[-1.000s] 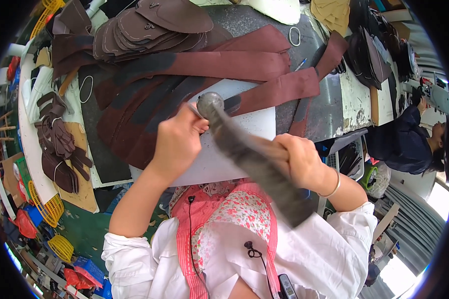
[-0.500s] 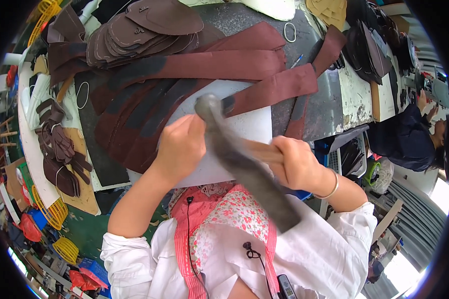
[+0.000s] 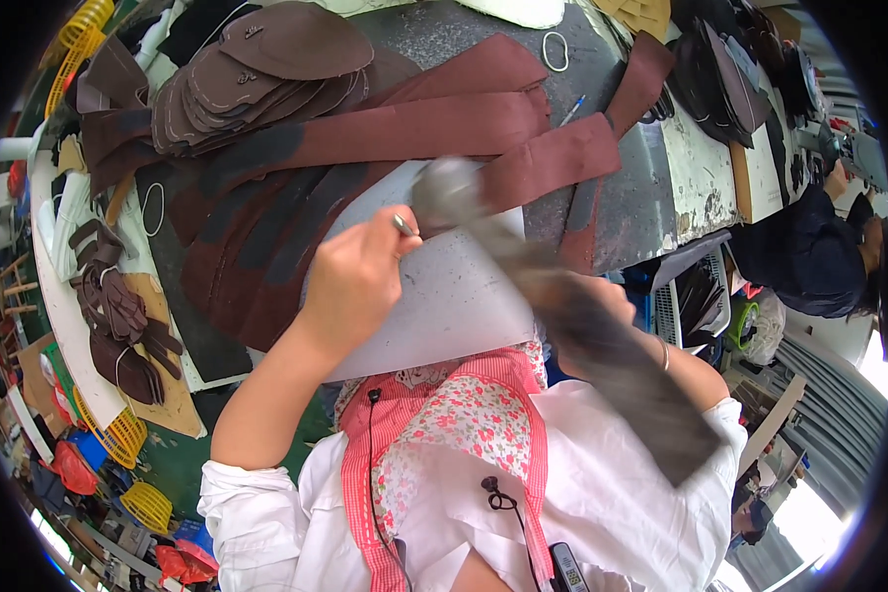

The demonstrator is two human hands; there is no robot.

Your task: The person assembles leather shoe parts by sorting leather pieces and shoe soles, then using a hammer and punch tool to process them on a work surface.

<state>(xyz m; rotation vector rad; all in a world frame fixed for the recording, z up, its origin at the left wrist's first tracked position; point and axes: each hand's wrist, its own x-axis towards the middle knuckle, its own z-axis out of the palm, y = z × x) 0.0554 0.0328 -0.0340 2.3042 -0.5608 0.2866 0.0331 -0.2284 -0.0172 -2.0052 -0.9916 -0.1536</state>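
Observation:
My left hand [image 3: 353,281] is closed on a slim metal punch [image 3: 403,226], whose top end shows above the fingers. The lower end of the punch is hidden. Under it lies a white board [image 3: 464,296], next to a maroon leather strap [image 3: 553,163]. A dark, long-headed hammer [image 3: 612,355], smeared by motion, is raised in front of my right hand [image 3: 614,296]. That hand is wrapped round the handle, mostly out of sight behind the head. The hammer's rounded face is close to the punch top; whether they touch I cannot tell.
More maroon straps [image 3: 405,128] fan across the bench. Stacked brown leather flaps [image 3: 296,44] lie at the back left, bundled brown pieces [image 3: 118,335] at the left edge. A pen [image 3: 573,110] lies further back. A white basket [image 3: 696,306] stands right; another person [image 3: 799,261] is beyond.
The hammer has swung to the right and tilted, now covering much of my right hand. My left hand has turned slightly, so the punch's top end shows.

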